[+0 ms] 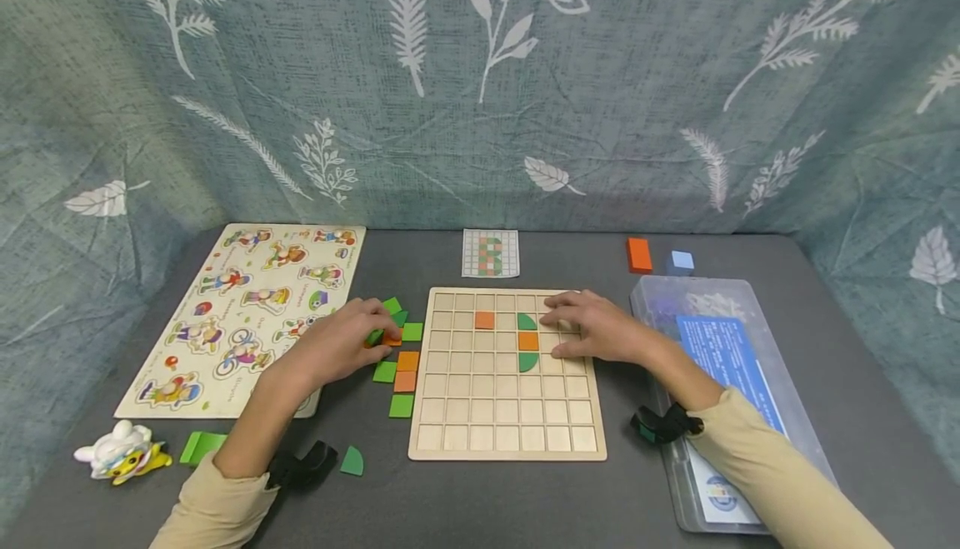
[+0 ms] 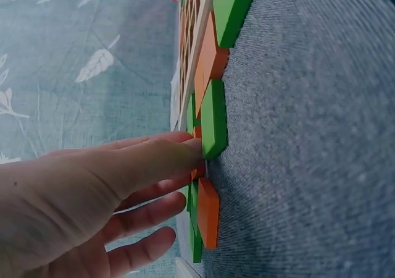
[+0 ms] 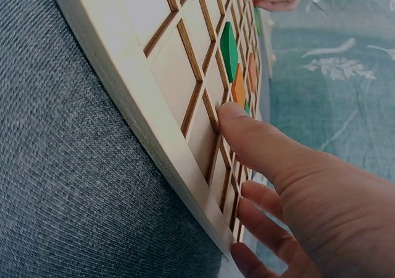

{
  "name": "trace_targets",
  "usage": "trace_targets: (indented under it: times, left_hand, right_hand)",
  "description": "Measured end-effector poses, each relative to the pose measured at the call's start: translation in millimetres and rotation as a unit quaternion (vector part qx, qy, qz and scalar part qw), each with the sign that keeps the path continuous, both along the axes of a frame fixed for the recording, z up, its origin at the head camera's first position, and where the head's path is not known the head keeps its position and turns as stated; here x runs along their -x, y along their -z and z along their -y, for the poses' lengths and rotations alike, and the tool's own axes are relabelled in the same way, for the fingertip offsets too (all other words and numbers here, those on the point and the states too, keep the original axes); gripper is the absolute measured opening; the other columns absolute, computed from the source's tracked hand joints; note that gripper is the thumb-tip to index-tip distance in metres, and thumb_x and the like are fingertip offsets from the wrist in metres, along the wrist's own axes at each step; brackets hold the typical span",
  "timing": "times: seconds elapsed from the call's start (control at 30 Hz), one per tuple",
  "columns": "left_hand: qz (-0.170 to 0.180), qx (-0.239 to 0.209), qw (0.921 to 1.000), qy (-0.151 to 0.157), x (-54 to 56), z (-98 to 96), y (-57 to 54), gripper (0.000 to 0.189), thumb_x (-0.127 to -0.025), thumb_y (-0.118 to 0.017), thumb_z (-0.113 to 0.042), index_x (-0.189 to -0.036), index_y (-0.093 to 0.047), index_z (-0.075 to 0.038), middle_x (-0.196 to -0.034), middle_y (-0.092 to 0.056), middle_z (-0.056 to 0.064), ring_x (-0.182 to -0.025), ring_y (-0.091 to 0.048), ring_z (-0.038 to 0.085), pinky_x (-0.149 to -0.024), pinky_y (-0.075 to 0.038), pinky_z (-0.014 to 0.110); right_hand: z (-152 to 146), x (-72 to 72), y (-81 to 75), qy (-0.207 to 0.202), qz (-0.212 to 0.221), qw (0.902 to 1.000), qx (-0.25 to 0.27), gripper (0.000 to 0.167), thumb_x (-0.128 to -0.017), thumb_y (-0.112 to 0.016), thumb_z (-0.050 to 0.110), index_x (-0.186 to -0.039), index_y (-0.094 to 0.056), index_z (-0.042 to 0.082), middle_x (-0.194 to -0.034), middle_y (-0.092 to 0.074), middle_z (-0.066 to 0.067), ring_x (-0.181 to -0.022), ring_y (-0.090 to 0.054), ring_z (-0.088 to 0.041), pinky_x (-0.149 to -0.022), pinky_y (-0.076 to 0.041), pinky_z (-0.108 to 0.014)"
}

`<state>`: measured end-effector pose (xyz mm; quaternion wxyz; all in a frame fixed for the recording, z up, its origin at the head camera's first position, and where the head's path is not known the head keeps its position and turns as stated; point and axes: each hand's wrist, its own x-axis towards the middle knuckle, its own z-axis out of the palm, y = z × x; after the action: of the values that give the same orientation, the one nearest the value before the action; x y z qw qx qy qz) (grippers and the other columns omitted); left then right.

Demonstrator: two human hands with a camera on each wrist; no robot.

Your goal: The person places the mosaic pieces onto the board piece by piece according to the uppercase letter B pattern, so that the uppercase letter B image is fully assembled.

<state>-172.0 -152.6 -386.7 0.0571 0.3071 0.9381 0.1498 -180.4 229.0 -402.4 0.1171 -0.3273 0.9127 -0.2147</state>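
a flat wooden grid board (image 1: 482,410) holds four orange and green tiles (image 1: 528,341).

Grid board (image 1: 506,455): pale wood, as we see it, smooth and matt, with browner edges on its ridges
Green and orange tiles (image 1: 401,406): smooth, low sheen; we cannot tell wood from plastic
Desk (image 1: 525,503): grey, matt, cloth-like surface; up close we see a coarse weave
Curtain (image 1: 450,157): matt cloth, lightly creased
Case (image 1: 786,399): translucent plastic, smooth, faintly shiny
Pattern card (image 1: 490,272): thin printed paper
Figurine (image 1: 123,451): glossy, plastic to our eyes
Picture board (image 1: 217,407): smooth, printed, wood-like to us
Sleeves (image 1: 225,511): soft, matt beige cloth
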Motion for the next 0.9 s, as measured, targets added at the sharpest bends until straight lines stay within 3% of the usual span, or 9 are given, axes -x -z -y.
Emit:
trace_targets:
  times: [0.3,0.63,0.73,0.9]
  left_hand:
    - [-0.003,0.008,0.9996,-0.028,2.3,0.2,4.0,0.014,-0.084,-0.075,-0.017,-0.098,-0.074,-0.018,-0.104,-0.066,0.005,-0.093,-0.057,0.023,-0.064,-0.046,0.032]
    - [-0.039,0.002,0.999,-0.019,2.4,-3.4,-2.8,0.016,-0.084,-0.076,-0.021,-0.1,-0.076,-0.016,-0.096,-0.066,0.002,-0.085,-0.055,0.018,-0.063,-0.044,0.029]
    - [-0.07,-0.027,0.9972,-0.005,-5.5,-17.6,-2.4,0.019,-0.084,-0.076,-0.024,-0.101,-0.075,-0.017,-0.096,-0.066,0.001,-0.087,-0.057,0.017,-0.065,-0.046,0.03]
    - [-0.107,-0.073,0.9894,0.065,-23.4,-53.0,7.7,0.019,-0.084,-0.075,-0.029,-0.101,-0.075,-0.02,-0.098,-0.069,-0.004,-0.09,-0.061,0.013,-0.069,-0.05,0.028]
  right_hand:
    - [0.6,0.1,-0.3,-0.003,0.0,1.0,0.002,0.047,-0.087,-0.072,0.029,-0.127,-0.063,0.006,-0.144,-0.049,-0.02,-0.132,-0.044,-0.04,-0.107,-0.033,-0.06]
    - [0.1,0.5,-1.1,-0.001,0.006,1.0,0.003,0.047,-0.087,-0.071,0.03,-0.127,-0.063,0.007,-0.144,-0.048,-0.02,-0.133,-0.044,-0.04,-0.109,-0.03,-0.061]
    - [-0.2,0.2,-1.3,-0.001,0.007,1.0,0.001,0.047,-0.087,-0.072,0.029,-0.127,-0.063,0.007,-0.144,-0.048,-0.02,-0.134,-0.043,-0.04,-0.11,-0.029,-0.062]
    - [0.2,-0.9,-2.7,-0.001,0.006,1.0,0.006,0.046,-0.087,-0.072,0.028,-0.127,-0.063,0.006,-0.143,-0.049,-0.021,-0.134,-0.043,-0.04,-0.112,-0.024,-0.064]
